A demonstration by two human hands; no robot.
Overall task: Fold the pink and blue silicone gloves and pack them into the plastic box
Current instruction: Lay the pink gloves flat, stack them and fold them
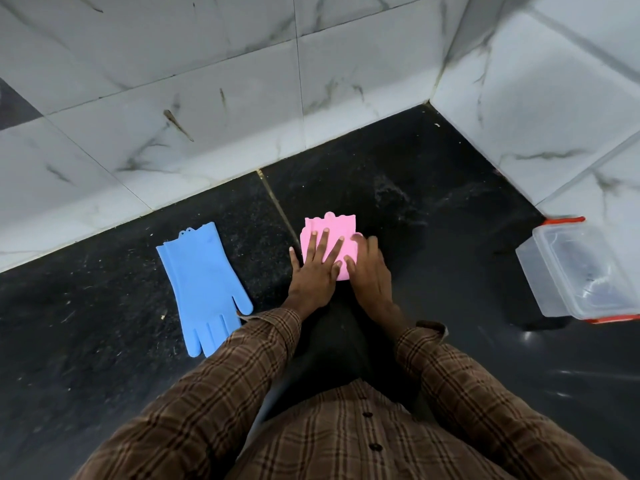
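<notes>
A pink silicone glove (332, 227) lies folded over on the black counter, its cuff pointing away from me. My left hand (317, 271) presses flat on it with fingers spread. My right hand (369, 271) rests on the glove's right edge, fingers curled over the fold. A blue silicone glove (204, 285) lies flat and unfolded to the left, cuff away from me, fingers toward me, with neither hand touching it. At the far right stands a clear plastic box (540, 271) with red clips, open and lidless, apart from both hands.
The black stone counter (433, 209) meets white marble-look tiled walls (207, 98) behind and on the right, forming a corner. My brown plaid sleeves and shirt fill the lower part of the view.
</notes>
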